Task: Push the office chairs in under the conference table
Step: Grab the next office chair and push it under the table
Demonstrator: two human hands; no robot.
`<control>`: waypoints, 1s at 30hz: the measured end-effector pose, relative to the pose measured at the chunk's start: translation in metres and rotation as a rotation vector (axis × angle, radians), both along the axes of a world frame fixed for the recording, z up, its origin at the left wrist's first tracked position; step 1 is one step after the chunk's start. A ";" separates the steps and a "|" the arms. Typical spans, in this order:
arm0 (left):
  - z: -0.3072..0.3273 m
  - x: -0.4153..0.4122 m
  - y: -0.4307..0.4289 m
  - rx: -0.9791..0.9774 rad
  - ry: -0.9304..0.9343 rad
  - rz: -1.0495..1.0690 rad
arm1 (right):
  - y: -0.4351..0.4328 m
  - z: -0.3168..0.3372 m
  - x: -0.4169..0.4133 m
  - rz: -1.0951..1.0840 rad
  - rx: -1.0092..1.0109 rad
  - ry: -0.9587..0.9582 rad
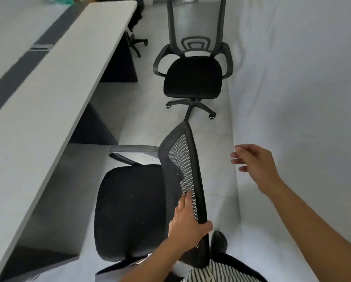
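A long grey conference table runs along the left. Right below me stands a black office chair with a mesh back, its seat facing the table and a little way out from the edge. My left hand grips the top rim of its backrest, thumb behind, fingers on the mesh. My right hand hovers open in the air to the right of the backrest, touching nothing. Farther ahead a second chair with a tall grey mesh back stands out in the aisle, facing me.
A white cloth-covered wall or drape closes the aisle on the right. Dark table legs stand under the table. A third chair's base shows beneath the far end. My shoe is behind the near chair.
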State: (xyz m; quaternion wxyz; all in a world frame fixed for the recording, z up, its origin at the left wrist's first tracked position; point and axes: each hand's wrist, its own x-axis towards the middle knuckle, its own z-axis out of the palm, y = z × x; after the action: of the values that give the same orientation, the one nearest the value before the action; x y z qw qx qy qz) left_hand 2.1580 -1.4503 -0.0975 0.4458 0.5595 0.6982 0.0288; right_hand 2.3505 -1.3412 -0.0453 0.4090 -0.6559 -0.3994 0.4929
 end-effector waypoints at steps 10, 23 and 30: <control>0.014 -0.071 -0.056 0.066 -0.105 0.047 | 0.031 -0.025 -0.061 0.354 0.069 -0.166; -0.024 -0.199 -0.267 0.306 0.573 0.135 | -0.113 -0.069 -0.116 1.061 0.238 -0.964; -0.019 -0.240 -0.277 0.222 0.666 0.148 | -0.154 -0.068 -0.140 0.905 0.547 -0.961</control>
State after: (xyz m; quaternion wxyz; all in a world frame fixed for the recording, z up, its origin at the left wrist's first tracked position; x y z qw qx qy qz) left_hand 1.9176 -1.7277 -0.1166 0.1270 0.5309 0.8366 -0.0474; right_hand 2.2107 -1.4949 -0.1130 0.0932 -0.4444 -0.8778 0.1529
